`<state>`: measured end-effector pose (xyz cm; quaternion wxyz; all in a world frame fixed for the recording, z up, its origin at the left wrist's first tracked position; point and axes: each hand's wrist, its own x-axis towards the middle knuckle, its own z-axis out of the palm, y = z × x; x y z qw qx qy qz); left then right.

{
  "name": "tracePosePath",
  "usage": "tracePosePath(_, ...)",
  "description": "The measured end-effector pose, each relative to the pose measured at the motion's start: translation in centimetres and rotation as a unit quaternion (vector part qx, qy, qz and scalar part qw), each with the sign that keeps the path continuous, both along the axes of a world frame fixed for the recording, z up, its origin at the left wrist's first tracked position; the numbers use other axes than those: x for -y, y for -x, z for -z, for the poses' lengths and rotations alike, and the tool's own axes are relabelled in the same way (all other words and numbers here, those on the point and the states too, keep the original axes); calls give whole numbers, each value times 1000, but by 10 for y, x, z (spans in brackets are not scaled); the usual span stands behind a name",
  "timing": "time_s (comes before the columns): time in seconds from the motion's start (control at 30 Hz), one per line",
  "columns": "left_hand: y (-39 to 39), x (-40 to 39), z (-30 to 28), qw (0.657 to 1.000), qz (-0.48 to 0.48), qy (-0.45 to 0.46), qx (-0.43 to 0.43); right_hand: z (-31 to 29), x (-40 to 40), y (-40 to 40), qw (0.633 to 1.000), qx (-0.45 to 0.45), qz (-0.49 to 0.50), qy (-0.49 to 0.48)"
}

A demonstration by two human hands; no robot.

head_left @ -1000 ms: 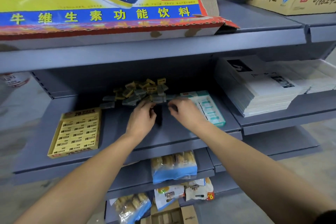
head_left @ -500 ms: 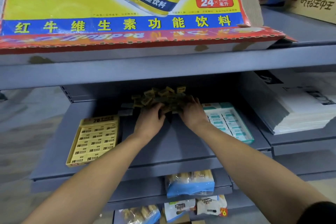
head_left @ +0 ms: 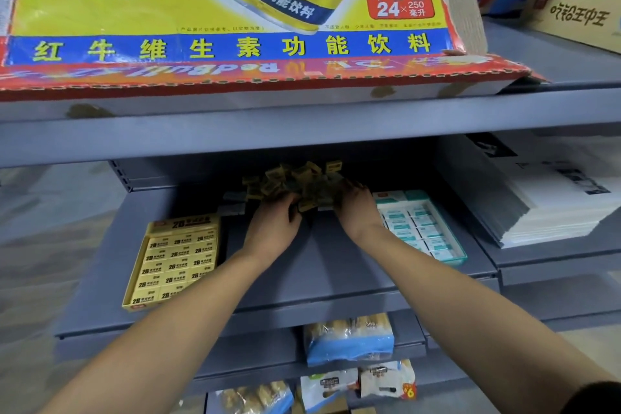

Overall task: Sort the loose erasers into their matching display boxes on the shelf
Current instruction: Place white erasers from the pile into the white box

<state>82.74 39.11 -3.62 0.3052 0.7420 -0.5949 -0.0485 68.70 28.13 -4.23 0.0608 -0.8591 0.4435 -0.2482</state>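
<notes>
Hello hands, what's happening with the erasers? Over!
Left hand and right hand both in the pile of loose yellow and grey erasers. Yellow cardboard display box left, teal box right. Nothing blocking.

drink carton top shelf | paper stack right | snack bags below

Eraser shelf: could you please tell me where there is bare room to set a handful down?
Bare grey shelf lies between the yellow 2B eraser box and the teal eraser box, partly under both forearms. It is crowded at the back, where the left hand and right hand reach into the loose eraser pile.
</notes>
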Motion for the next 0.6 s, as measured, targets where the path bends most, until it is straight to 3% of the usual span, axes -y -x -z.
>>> tracePosePath(0.1, 4, -3, 0, 1000, -1, -5, -6, -2, -8, 6, 999, -18, -35, 0)
tracePosePath(0.37, 6, -19, 3, 1000, -1, 17, -11, -7, -40, 16, 986, 60, -154, 20)
tracePosePath(0.6, 6, -31, 2, 999, 18, 41, -14, -3, -53, 16, 978, 77, -191, 17)
